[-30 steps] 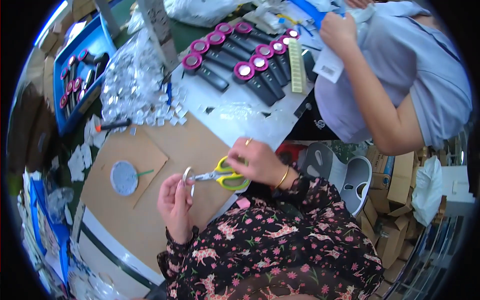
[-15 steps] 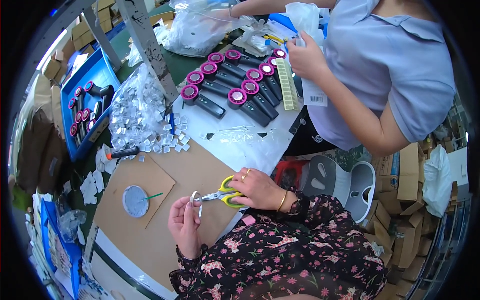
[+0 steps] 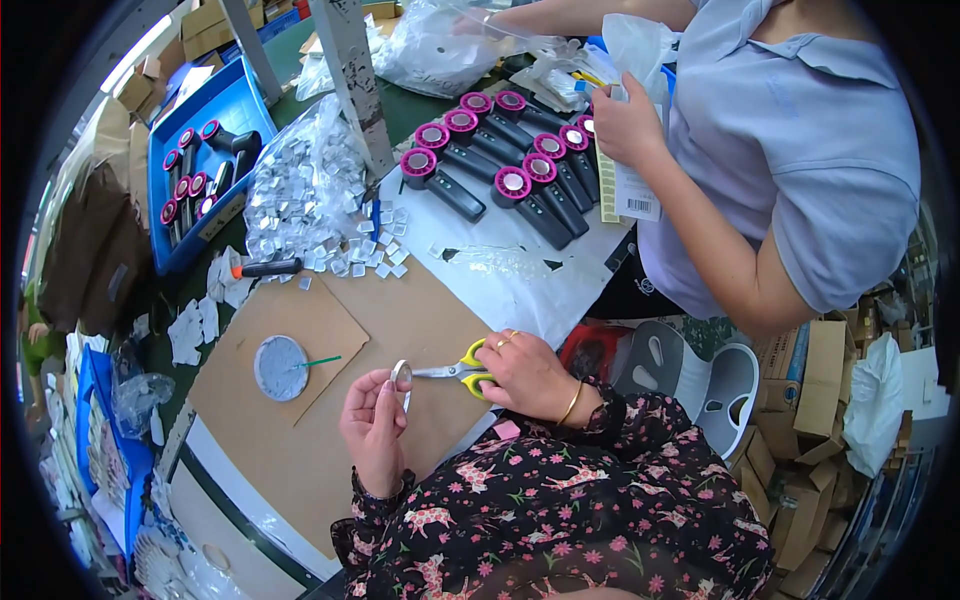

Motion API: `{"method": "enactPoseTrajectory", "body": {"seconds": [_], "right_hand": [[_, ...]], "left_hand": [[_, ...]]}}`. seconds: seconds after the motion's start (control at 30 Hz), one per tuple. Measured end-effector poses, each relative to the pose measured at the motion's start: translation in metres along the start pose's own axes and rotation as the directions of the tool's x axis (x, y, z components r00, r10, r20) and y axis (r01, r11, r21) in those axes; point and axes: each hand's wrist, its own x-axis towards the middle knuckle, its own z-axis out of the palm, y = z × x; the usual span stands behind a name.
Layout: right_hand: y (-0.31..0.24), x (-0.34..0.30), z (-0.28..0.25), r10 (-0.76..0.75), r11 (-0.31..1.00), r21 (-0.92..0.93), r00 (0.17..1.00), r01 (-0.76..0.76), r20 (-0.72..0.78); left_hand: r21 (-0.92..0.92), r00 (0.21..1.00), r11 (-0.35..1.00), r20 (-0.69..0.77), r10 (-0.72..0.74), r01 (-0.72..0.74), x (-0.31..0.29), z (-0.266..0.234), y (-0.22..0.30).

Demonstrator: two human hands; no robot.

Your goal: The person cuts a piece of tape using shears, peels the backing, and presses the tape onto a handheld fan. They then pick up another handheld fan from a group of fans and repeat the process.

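Note:
Pinched between the thumb and fingers of my left hand (image 3: 374,425) is a thin pale ring (image 3: 402,372), held upright over the brown board. My right hand (image 3: 530,378) grips scissors (image 3: 440,372) by their yellow handles. The blades point left, with their tips right beside the ring; whether they touch it I cannot tell. Left of my hands, a round tub of grey paste (image 3: 280,368) sits on a square of cardboard (image 3: 330,330), a thin green stick (image 3: 322,361) jutting from it.
Beyond my hands lie several black handheld devices with pink round heads (image 3: 512,183). A bag of small clear squares (image 3: 300,190) stands by a metal post (image 3: 352,80). A blue tray (image 3: 205,160) holds more devices. At right, a co-worker (image 3: 790,160) holds a white packet (image 3: 635,185).
The view has shifted a little, moving the table's far things rightward and up. The scissors have drawn slightly rightward from the ring and lie more level. Both hands keep their holds.

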Motion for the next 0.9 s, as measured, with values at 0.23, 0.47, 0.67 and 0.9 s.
{"method": "enactPoseTrajectory", "body": {"seconds": [0.23,0.47,0.67,0.9], "right_hand": [[0.006,-0.007,-0.009,0.317,0.749,0.569,0.937,-0.341,0.144],[0.014,-0.014,-0.003,0.296,0.238,0.866,0.882,-0.441,0.367],[0.011,-0.013,0.009,0.296,0.399,0.852,0.927,-0.338,0.229],[0.006,-0.010,0.005,0.316,0.584,0.746,0.936,-0.320,0.154]], "left_hand": [[-0.005,1.000,1.000,-0.012,0.015,-0.015,0.003,-0.006,-0.001],[-0.002,1.000,1.000,0.011,-0.012,0.012,0.002,-0.003,0.001],[-0.008,0.999,0.999,0.031,-0.036,0.036,0.001,-0.005,0.005],[-0.003,0.998,0.999,0.031,-0.046,0.047,0.002,-0.005,0.005]]}}
